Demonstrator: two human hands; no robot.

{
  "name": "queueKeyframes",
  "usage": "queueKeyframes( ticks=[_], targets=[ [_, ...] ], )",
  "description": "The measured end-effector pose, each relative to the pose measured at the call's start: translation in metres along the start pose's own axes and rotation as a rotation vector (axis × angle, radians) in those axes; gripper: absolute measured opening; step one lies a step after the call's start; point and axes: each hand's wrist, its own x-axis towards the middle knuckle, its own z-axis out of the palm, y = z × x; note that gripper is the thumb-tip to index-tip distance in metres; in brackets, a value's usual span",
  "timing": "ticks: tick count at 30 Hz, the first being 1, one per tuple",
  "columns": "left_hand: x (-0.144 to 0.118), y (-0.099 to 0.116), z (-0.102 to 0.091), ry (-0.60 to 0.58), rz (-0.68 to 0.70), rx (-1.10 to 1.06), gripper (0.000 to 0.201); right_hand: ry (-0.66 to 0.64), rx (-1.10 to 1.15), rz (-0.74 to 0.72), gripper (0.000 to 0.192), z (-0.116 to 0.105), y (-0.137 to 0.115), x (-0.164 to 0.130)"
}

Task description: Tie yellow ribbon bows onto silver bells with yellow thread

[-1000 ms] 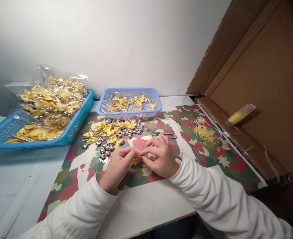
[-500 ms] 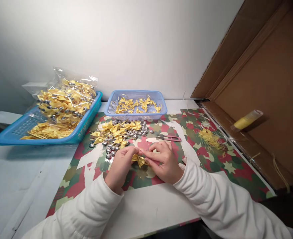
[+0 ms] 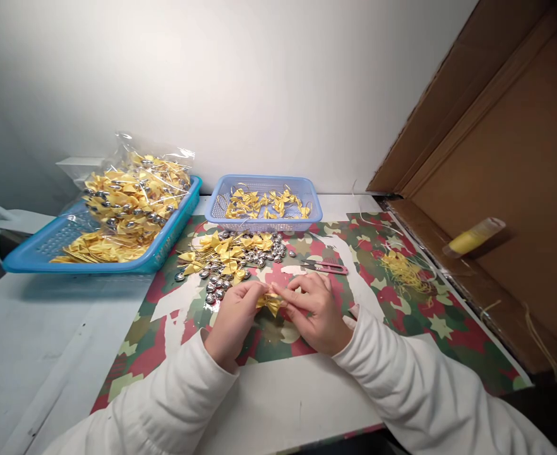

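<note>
White worktop overlaid with a glossy camouflage-and-star sheet; no legible writing. Left hand and right hand, wrists resting low, fingertips closed from either side on a small yellow satin bow just above the sheet. Behind: loose bows with silver beads, pink snips, perforated lilac basket, blue tray, thread tangle

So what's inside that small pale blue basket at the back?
The pale blue basket holds loose yellow ribbon bows with thin gold loops, spread in a shallow layer. Its near wall hides the lowest ones, so whether any silver beads lie inside cannot be told.
</note>
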Motion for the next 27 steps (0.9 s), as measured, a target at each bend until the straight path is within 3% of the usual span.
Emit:
queueKeyframes(
  ticks=[5, 19, 23, 27],
  targets=[
    [-0.003, 0.004, 0.000, -0.011, 0.052, 0.101, 0.025, 0.019, 0.033, 0.005, 0.028, 0.000, -0.002, 0.001],
    [-0.004, 0.005, -0.003, -0.250, 0.153, 0.219, 0.031, 0.046, 0.214, 0.085, 0.007, -0.006, -0.001, 0.009],
    [-0.003, 0.004, -0.005, -0.281, 0.180, 0.274, 0.030, -0.080, 0.260, 0.051, 0.012, -0.017, -0.004, 0.014],
    [-0.003, 0.002, -0.007, -0.257, 0.385, 0.474, 0.029, -0.241, 0.337, 0.040, 0.018, -0.031, -0.002, 0.020]
  ],
)
